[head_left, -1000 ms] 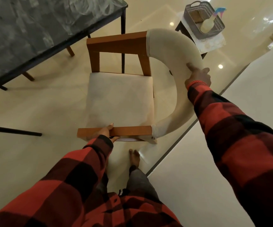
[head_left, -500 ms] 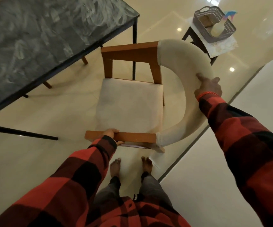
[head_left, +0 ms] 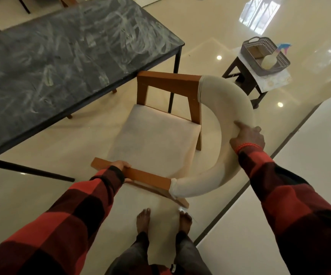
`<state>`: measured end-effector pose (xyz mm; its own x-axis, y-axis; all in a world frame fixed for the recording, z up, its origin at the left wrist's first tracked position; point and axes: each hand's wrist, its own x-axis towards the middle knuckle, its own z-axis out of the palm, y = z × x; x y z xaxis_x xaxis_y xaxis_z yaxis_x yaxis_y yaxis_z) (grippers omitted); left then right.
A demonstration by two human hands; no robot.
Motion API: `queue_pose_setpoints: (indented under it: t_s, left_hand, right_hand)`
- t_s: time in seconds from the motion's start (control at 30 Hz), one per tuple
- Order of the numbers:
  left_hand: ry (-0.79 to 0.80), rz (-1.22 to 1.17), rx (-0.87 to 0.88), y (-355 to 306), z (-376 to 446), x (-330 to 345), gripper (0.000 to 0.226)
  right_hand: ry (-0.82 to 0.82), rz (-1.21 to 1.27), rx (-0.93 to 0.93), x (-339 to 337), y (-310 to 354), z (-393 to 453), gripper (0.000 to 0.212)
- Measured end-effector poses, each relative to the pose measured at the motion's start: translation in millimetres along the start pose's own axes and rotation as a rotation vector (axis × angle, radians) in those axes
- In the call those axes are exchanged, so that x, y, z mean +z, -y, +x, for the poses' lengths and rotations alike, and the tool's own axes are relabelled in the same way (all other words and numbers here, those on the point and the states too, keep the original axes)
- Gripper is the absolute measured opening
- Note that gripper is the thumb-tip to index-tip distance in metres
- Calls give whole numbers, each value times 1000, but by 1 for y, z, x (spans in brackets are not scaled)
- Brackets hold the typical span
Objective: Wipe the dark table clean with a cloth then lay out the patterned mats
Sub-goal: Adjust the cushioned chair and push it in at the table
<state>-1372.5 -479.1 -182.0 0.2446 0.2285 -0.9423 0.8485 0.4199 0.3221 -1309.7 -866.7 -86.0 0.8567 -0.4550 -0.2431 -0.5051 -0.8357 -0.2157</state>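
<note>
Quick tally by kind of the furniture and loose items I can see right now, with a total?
Dark table: 1
Chair held by left hand and right hand: 1
Small side table: 1
Grey basket: 1
Spray bottle lying in the basket: 1
Total: 5

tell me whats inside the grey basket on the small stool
The grey basket holds a pale rounded bottle leaning against its near wall and something brownish at the far end. The walls hide the rest.
</note>
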Motion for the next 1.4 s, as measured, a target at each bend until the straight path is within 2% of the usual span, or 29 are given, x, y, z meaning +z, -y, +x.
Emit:
queue_pose_setpoints:
  t_s: [0.13,0.23,0.33,0.4,0.57,0.67,0.73,0.83,0.93,1.07,1.27,1.4]
  left_hand:
    - [-33,56,20,-12,7,-12,31]
    - [-67,63,41,-8,4,-12,18]
    - [-109,49,98,6,0,-7,46]
    - [-105,12,124,22,-8,3,53]
    - [-134,-86,163,70,-30,43,61]
    - [-227,-120,208,105,-51,73,49]
    - [-327,-30,246,121,-62,87,72]
    - [-303,-42,286,127,-74,101,91]
    - [-345,-108,255,123,-74,113,100]
    - [-408,-147,253,122,-74,127,97]
    - [-472,-317,218,139,-80,149,101]
    - [-610,-298,124,142,-100,213,112]
  right_hand:
    - [27,-43,-21,2,5,-18,63]
    - [65,-165,-81,-6,6,-19,63]
    - [88,-225,-104,-12,9,-11,68]
    - [100,-203,-97,-13,13,-3,69]
    - [135,-160,-135,-14,19,41,63]
    - [166,-76,-176,-18,23,70,57]
    - [193,-60,-209,-22,26,88,54]
    - [248,-25,-233,-23,32,106,54]
    - [229,-33,-254,-18,36,117,54]
    - [178,-135,-280,-10,39,131,55]
    - [260,-70,-254,-10,57,154,66]
    - [297,-126,-344,-9,72,176,52]
